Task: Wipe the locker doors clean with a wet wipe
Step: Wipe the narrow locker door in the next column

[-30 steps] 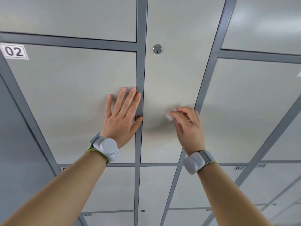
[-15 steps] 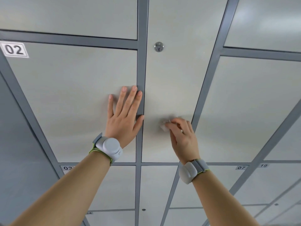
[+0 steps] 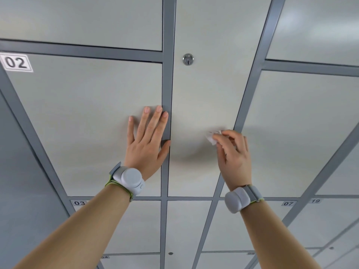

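Note:
A wall of pale grey locker doors in a darker grey frame fills the view. My right hand (image 3: 233,152) pinches a small crumpled white wet wipe (image 3: 212,137) against the middle locker door (image 3: 204,101), near that door's right edge. The door has a round silver keyhole lock (image 3: 188,59) high up. My left hand (image 3: 147,140) rests flat with straight fingers on the door labelled 02 (image 3: 77,117), its thumb on the grey frame bar (image 3: 166,94) between the two doors.
More doors lie to the right (image 3: 295,133) and below (image 3: 186,226), with small labels 03 (image 3: 79,202), 07 (image 3: 287,203) and 19 (image 3: 315,201). A plain grey side panel (image 3: 21,191) runs along the left. Both wrists wear grey bands.
My right hand with the wipe slid down and left across the middle door, then back up and right towards the door's right edge. My left hand stayed flat in place.

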`<action>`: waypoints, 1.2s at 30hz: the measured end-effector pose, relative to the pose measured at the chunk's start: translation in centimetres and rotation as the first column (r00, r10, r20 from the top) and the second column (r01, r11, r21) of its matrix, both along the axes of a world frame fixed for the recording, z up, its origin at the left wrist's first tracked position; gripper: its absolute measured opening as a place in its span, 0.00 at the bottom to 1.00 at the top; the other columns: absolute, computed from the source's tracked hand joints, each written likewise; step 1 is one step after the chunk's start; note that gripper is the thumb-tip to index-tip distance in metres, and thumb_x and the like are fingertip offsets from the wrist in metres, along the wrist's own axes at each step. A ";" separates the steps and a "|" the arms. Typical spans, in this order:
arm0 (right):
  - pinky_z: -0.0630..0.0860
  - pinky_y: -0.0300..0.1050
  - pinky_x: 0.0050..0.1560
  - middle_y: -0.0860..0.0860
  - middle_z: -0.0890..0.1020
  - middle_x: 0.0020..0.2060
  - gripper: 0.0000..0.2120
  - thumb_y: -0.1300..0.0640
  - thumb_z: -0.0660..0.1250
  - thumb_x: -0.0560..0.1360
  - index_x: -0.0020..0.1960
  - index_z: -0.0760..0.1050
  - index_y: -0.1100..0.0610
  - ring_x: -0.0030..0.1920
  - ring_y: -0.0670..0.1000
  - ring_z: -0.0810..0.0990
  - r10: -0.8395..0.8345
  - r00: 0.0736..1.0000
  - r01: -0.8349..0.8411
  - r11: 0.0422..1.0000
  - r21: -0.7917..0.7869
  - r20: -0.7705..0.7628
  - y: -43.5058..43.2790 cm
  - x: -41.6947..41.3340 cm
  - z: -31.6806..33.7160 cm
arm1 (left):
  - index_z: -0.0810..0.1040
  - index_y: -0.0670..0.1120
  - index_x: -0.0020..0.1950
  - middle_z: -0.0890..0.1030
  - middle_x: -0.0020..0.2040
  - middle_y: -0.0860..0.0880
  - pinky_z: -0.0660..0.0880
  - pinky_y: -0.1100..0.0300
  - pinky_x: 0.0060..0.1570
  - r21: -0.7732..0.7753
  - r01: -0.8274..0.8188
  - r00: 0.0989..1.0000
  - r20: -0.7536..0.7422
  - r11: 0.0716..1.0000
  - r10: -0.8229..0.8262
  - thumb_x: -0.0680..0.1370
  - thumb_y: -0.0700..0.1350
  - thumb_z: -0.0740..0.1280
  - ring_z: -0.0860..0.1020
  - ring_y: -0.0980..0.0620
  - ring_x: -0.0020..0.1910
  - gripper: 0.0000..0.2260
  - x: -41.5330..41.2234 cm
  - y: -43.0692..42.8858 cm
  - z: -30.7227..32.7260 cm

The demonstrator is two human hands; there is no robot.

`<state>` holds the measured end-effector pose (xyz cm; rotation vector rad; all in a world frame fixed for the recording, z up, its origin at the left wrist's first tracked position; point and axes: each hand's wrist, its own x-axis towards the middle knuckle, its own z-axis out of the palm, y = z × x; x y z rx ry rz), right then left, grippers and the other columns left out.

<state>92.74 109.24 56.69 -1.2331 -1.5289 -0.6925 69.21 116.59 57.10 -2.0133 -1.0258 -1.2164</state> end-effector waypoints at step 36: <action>0.71 0.42 0.30 0.50 0.73 0.52 0.25 0.79 0.71 0.63 0.51 0.74 0.55 0.47 0.55 0.73 0.010 0.989 0.028 0.968 -0.250 0.149 -1.3 1.1 -8.4 | 0.58 0.45 0.81 0.57 0.81 0.49 0.49 0.40 0.78 0.008 -0.014 0.999 -0.039 1.000 0.015 0.82 0.50 0.64 0.53 0.45 0.81 0.30 -0.7 0.1 -3.2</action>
